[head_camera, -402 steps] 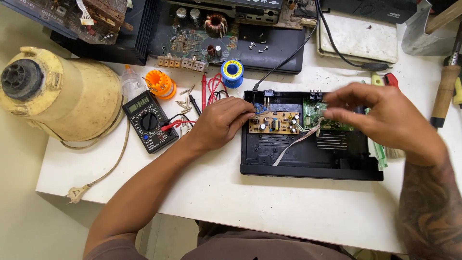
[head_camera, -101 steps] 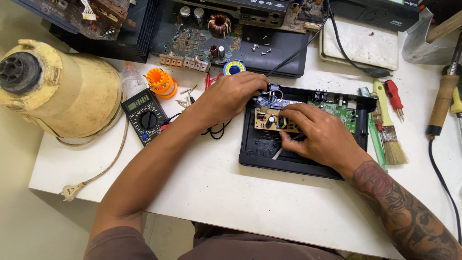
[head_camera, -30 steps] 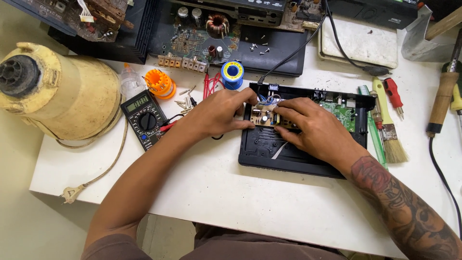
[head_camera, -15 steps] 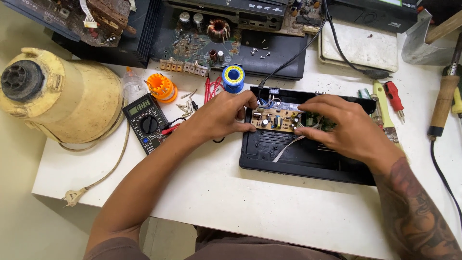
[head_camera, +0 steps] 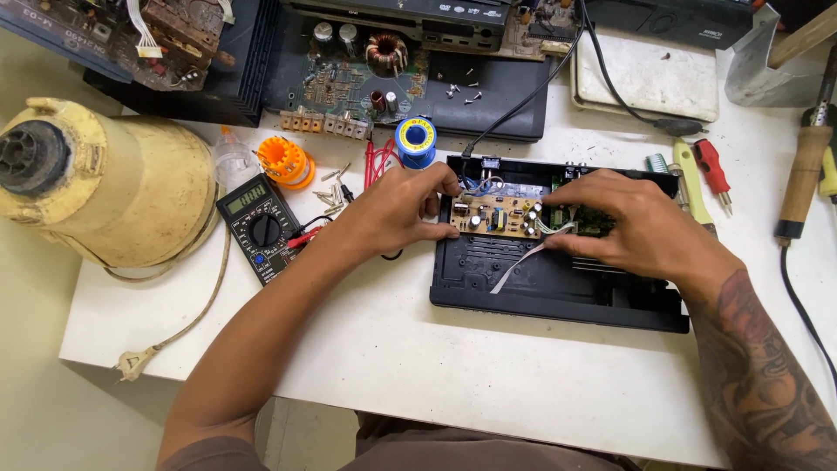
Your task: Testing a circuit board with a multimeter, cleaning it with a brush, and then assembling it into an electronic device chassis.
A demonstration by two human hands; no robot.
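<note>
Two circuit boards in the black case (head_camera: 558,292) are being handled: the tan board (head_camera: 499,216) is pinched by the left hand (head_camera: 397,209) fingers, the green board (head_camera: 586,220) pressed under the right hand (head_camera: 629,228) fingers.

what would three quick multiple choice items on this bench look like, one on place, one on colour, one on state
1. Where does the multimeter lie?
A. left of the black case
B. inside the case
C. right of the case

2. What colour is the solder spool?
A. red
B. blue with yellow centre
C. green

3. How is the black case?
A. closed with a lid
B. open, boards showing
C. standing on end

Answers:
1 A, it sits on the white table beside the left hand.
2 B, blue flanges ring a yellow core.
3 B, the tan circuit board lies exposed, and the right hand rests over the green board.
</note>
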